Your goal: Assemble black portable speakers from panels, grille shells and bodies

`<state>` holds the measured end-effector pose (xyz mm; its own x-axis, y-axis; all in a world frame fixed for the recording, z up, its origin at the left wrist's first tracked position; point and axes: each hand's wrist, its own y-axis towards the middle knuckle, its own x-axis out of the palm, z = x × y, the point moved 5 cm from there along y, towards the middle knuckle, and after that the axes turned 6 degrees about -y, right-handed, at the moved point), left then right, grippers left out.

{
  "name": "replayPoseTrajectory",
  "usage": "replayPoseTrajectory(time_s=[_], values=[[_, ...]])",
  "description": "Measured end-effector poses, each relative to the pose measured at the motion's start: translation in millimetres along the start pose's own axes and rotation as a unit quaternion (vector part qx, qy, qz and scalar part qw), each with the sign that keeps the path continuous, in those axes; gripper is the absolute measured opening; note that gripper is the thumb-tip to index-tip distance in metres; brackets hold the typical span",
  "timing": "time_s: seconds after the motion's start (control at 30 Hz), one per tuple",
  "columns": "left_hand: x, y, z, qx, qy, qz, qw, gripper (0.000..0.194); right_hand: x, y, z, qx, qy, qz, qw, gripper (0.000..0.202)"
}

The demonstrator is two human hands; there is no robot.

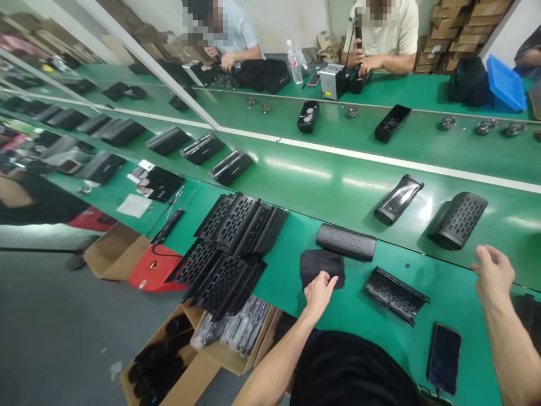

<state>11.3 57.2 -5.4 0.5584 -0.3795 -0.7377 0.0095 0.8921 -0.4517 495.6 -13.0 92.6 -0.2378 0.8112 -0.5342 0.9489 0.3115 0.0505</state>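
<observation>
My left hand pinches the edge of a black cloth piece lying on the green bench. Just beyond the cloth sits a closed black speaker housing. To its right, a perforated black half shell rests with its hollow side up. My right hand is raised at the belt's near edge, fingers loosely bent and nothing visible in them. The nearest thing to it is a black perforated speaker housing on the belt, apart from the fingers. Left of the cloth lie stacked perforated black shells.
A phone lies at the bench's front right. Another speaker and several housings stand on the green belt. Open cartons are below the bench. An electric screwdriver lies left. Two people work across the belt.
</observation>
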Motion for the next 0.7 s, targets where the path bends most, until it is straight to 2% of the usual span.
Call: replayPoseTrajectory(time_s=[0.07,0.13,0.2,0.27,0.33,0.4,0.47,0.53,0.6,0.7], values=[[3.2,4.7,5.1,0.019,0.014,-0.01,1.0,0.02,-19.3,-44.2,5.0,0.062,0.026,-0.04,0.997,0.061],[2.4,4.6,5.5,0.041,0.021,-0.013,0.999,0.02,-31.8,-96.1,3.3,0.085,0.016,-0.096,0.992,0.057],[-1.0,-0.3,3.4,0.07,0.017,-0.015,0.997,0.02,-30.6,-151.0,-1.8,0.083,0.01,-0.179,0.98,0.052],[-4.5,-8.4,1.9,0.107,0.006,-0.021,0.994,0.021,-10.8,-205.3,-7.2,0.078,0.021,-0.301,0.95,0.046],[-6.4,-17.4,2.9,0.149,-0.01,-0.033,0.988,0.023,21.6,-252.1,-13.6,0.055,0.027,-0.411,0.91,0.041],[-6.0,-25.8,6.9,0.191,-0.028,-0.049,0.98,0.025,55.6,-281.8,-19.9,0.018,0.027,-0.453,0.891,0.048],[-3.6,-32.5,14.1,0.228,-0.047,-0.066,0.97,0.026,85.2,-296.0,-24.2,-0.018,0.022,-0.472,0.881,0.048],[0.4,-37.0,24.0,0.257,-0.066,-0.083,0.961,0.026,101.1,-296.2,-23.7,-0.039,0.011,-0.47,0.882,0.027],[5.9,-39.4,36.0,0.276,-0.084,-0.099,0.952,0.027,98.9,-285.3,-16.3,-0.039,-0.007,-0.44,0.897,0.014],[16.4,-38.5,55.2,0.276,-0.106,-0.112,0.949,0.025,68.0,-259.9,6.7,-0.001,-0.042,-0.356,0.934,0.023]])
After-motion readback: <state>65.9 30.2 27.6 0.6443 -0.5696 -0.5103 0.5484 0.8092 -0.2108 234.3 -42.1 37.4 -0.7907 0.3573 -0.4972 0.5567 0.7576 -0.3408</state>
